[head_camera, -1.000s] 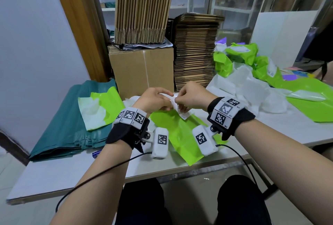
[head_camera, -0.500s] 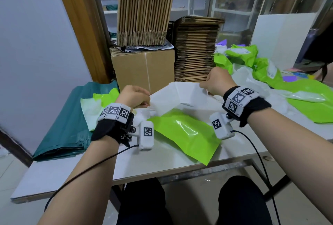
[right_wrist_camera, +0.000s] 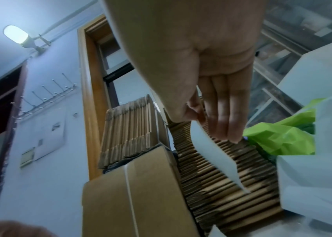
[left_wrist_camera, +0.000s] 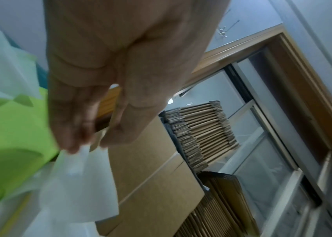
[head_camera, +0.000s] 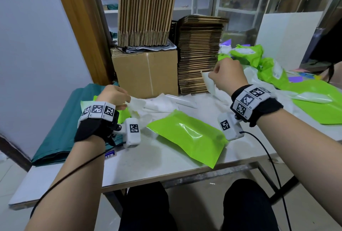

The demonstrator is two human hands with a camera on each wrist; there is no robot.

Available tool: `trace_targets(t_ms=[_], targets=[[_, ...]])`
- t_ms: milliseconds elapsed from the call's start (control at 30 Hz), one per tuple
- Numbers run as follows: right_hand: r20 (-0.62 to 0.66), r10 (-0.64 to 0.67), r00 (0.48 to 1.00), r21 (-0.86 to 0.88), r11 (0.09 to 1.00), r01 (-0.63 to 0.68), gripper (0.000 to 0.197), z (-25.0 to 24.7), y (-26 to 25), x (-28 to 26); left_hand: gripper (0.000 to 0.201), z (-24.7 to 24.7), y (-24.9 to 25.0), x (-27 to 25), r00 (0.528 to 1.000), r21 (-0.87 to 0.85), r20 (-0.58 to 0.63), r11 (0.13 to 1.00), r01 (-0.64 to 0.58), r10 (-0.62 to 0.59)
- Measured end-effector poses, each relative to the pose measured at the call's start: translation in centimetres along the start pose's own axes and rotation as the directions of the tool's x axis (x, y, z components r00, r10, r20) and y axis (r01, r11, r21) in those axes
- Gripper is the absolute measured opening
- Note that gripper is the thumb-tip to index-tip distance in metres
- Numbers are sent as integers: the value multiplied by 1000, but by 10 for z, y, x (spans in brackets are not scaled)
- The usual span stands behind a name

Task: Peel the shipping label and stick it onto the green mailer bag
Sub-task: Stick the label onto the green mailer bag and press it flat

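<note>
A bright green mailer bag [head_camera: 187, 136] lies flat on the white table [head_camera: 148, 166], between my two wrists. My right hand [head_camera: 211, 76] is raised above the table's far right and pinches a white shipping label [head_camera: 208, 82] by its top edge. The label [right_wrist_camera: 211, 154] hangs down from thumb and fingers of that hand [right_wrist_camera: 197, 118]. My left hand [head_camera: 127, 102] is low at the left and pinches a thin, crumpled white backing sheet [head_camera: 137, 104]. In the left wrist view the backing sheet [left_wrist_camera: 80, 184] dangles from that hand's [left_wrist_camera: 92, 144] fingertips. The two sheets are apart.
Loose white backing scraps [head_camera: 166, 103] lie behind the bag. A cardboard box [head_camera: 146, 75] and a stack of flat cartons [head_camera: 199, 54] stand at the back. Dark green mailers [head_camera: 61, 129] lie at the left, and filled green mailers [head_camera: 259, 58] are piled at the right.
My hands were together on one white sheet, then pulled apart. The sheet has split in two: the right hand rose right with the label, the left dropped left with the backing.
</note>
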State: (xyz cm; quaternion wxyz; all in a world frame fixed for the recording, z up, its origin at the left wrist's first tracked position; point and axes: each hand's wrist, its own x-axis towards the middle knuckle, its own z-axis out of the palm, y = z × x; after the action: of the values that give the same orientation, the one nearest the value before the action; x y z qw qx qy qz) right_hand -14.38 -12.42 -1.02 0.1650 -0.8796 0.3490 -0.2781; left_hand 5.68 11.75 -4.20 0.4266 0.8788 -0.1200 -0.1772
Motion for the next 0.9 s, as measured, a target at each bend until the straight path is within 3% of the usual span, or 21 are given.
trace_targets(t_ms=[67, 167, 233, 300, 367, 467, 633, 733, 800, 833, 900], targets=[[5, -55, 998, -15, 998, 55, 23, 1, -9, -5, 18, 4, 8, -12, 999, 153, 29, 987, -44, 40], [-13, -145, 989, -33, 989, 145, 23, 4, -24, -14, 29, 16, 21, -20, 989, 239, -30, 961, -136, 147], [15, -230, 973, -30, 973, 230, 22, 7, -34, -19, 22, 31, 32, -31, 977, 79, 56, 974, -211, 207], [34, -326, 945, -49, 944, 327, 24, 11, -42, -26, 27, 47, 45, -46, 946, -147, 280, 981, -129, 167], [33, -420, 907, -79, 904, 421, 30, 15, -48, -32, 36, 58, 54, -55, 898, -271, 414, 962, -30, 145], [92, -483, 871, -84, 867, 490, 32, 18, -52, -40, 39, 67, 57, -55, 917, -319, 379, 948, 2, 126], [221, -570, 791, 23, 814, 580, 21, 14, -51, -49, 19, 66, 57, -55, 955, -308, 268, 951, -41, 128], [236, -466, 853, 118, 885, 451, 25, 14, -45, -46, 11, 59, 54, -51, 980, -257, 128, 959, -118, 155], [345, -328, 880, -6, 936, 352, 30, 15, -34, -40, 9, 53, 51, -48, 983, -227, 91, 965, -135, 159], [465, -236, 853, -118, 939, 324, 32, 16, -28, -38, 9, 50, 49, -47, 982, -208, 106, 969, -133, 157], [711, -24, 703, -271, 913, 305, 49, 19, -16, -42, 8, 47, 46, -49, 975, -164, 159, 978, -132, 158]])
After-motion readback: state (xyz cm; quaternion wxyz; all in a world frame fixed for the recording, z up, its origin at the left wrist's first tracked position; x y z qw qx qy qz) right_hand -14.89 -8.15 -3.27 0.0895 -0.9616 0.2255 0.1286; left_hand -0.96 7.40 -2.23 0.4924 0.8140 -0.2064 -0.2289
